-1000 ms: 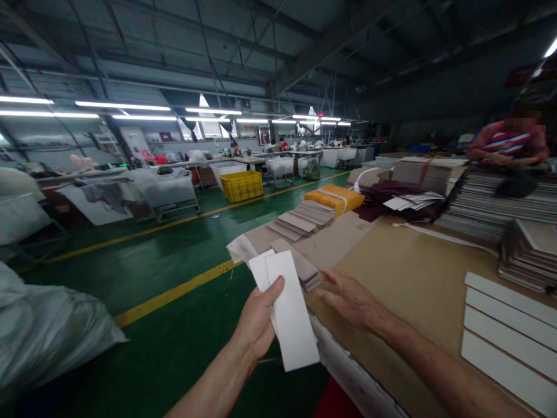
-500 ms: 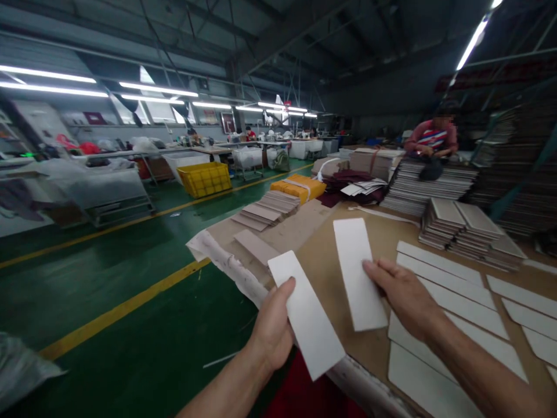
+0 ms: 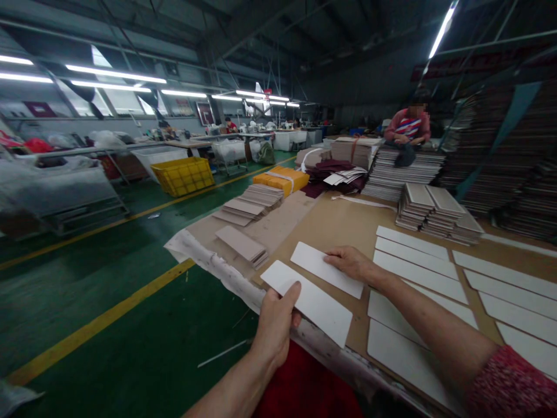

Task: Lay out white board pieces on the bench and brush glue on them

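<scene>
My left hand grips a white rectangular card panel by its near edge, thumb on top. That panel is tilted above the front edge of the table. Beyond it, my right hand has its fingers closed on the right part of a second white board, which lies low at the brown tabletop; whether it touches the surface I cannot tell. To the right of my hands, rows of similar white panels lie flat. On the left sits a small stack of greyish cards.
Stacked boards stand at the table's back right. A yellow bundle and dark red sheets are farther back. A co-worker is behind a tall board pile. Green floor runs along the left.
My right hand has lowered its panel toward the tabletop and turned it flatter. My left hand's panel has also tipped flatter. The view has swung to the right.
</scene>
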### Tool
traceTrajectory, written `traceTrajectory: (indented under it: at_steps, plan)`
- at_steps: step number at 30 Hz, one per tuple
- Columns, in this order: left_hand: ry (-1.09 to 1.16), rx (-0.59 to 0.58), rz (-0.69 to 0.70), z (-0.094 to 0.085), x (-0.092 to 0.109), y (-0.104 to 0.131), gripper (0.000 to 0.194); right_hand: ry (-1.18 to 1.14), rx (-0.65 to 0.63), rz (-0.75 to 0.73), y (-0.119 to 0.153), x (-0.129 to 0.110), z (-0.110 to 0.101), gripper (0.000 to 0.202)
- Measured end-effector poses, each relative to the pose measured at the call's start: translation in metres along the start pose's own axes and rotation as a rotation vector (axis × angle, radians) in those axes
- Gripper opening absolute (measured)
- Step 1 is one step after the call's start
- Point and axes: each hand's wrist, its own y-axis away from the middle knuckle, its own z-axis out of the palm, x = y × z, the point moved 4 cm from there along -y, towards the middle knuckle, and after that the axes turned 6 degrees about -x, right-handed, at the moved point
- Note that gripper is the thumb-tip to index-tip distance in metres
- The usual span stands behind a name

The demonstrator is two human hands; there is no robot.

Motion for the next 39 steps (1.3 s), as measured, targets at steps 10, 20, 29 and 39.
traceTrajectory:
  at_steps: [10, 20, 29, 39]
  plan:
    - [-0.264, 0.149, 0.159, -0.011, -0.007, -0.006, 0.082, 0.293, 0.13, -0.051, 0.008, -0.013, 0.007, 0.013]
    - [-0.941, 0.013, 0.309, -0.021, 0.009, 0.014, 0.065, 0.331, 0.177, -0.163, 0.079, -0.042, 0.018, 0.032]
    - [-1.476, -0.476, 0.511, -0.009, 0.015, 0.014, 0.052, 0.405, 0.179, -0.069, 0.086, -0.01, 0.002, 0.029]
    - [-1.512, -0.423, 0.551, 0.007, 0.012, 0.009, 0.04, 0.495, 0.138, -0.063, 0.071, -0.005, 0.009, 0.02]
